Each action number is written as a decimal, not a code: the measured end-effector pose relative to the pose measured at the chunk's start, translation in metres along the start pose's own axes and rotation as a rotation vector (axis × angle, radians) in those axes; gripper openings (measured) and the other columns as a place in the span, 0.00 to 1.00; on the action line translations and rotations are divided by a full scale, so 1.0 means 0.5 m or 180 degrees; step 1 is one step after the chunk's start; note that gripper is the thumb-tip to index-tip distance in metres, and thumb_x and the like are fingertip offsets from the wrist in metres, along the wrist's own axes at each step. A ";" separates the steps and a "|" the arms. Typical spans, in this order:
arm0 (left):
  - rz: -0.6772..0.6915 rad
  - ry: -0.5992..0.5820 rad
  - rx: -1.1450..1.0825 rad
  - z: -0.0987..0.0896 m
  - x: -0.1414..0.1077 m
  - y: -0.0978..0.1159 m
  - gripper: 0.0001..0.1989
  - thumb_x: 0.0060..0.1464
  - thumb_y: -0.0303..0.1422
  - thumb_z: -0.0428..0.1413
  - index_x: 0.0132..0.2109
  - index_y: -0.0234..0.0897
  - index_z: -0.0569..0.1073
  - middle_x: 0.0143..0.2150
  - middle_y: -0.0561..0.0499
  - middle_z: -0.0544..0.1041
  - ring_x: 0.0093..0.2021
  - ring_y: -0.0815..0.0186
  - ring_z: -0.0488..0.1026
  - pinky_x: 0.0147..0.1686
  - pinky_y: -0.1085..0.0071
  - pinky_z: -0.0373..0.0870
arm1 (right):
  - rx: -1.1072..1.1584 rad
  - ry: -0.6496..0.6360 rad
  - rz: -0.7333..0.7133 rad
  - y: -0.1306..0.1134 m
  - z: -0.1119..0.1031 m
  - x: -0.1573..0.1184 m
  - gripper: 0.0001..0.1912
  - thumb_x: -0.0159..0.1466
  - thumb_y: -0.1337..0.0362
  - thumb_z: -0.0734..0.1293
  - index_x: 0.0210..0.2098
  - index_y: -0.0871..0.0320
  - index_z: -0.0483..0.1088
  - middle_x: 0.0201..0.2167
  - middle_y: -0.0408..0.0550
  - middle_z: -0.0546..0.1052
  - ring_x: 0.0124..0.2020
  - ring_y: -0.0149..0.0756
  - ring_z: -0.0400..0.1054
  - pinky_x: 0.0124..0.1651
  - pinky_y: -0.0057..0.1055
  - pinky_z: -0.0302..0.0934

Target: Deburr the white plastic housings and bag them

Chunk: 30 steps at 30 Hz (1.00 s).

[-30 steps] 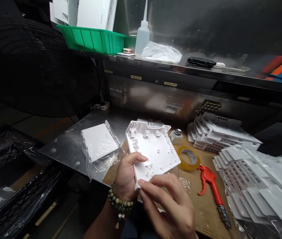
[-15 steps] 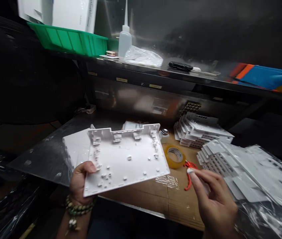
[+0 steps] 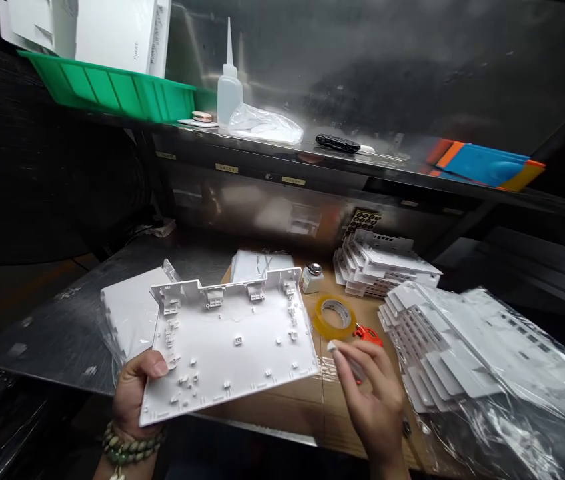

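Moved clear of the white plastic housing panel (image 3: pixel 235 360), the right hand (image 3: pixel 375 390) pinches a small white piece (image 3: pixel 332 346); leftward of its fingers, the left hand (image 3: pixel 135 393) clamps the panel's edge, presumably keeping the inner clips exposed.

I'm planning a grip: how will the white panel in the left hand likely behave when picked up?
The white panel is probably stiff: held near one corner, it shows no sag. The left hand alone supports it, suggesting it's fairly light. Its raised clips look thin and might snap.
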<state>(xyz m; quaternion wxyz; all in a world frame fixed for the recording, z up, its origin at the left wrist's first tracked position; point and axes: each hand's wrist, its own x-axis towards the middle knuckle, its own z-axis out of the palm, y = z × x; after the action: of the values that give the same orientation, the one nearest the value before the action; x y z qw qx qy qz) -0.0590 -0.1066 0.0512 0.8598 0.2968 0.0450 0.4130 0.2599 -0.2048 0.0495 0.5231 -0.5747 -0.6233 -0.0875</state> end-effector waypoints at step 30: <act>-0.0460 0.1502 0.0287 0.143 0.051 -0.135 0.63 0.34 0.14 0.57 0.76 0.59 0.50 0.56 0.54 0.82 0.30 0.68 0.78 0.35 0.72 0.75 | 0.0495 0.0449 -0.0193 -0.117 0.050 0.103 0.13 0.66 0.72 0.72 0.49 0.55 0.79 0.43 0.48 0.76 0.45 0.37 0.74 0.46 0.35 0.72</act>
<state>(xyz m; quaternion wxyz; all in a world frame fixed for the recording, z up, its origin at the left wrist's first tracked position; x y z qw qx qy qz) 0.0267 -0.1542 0.0773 0.8387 0.2263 0.2840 0.4059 0.2097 -0.1739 0.1059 0.6057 -0.5056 -0.6070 -0.0950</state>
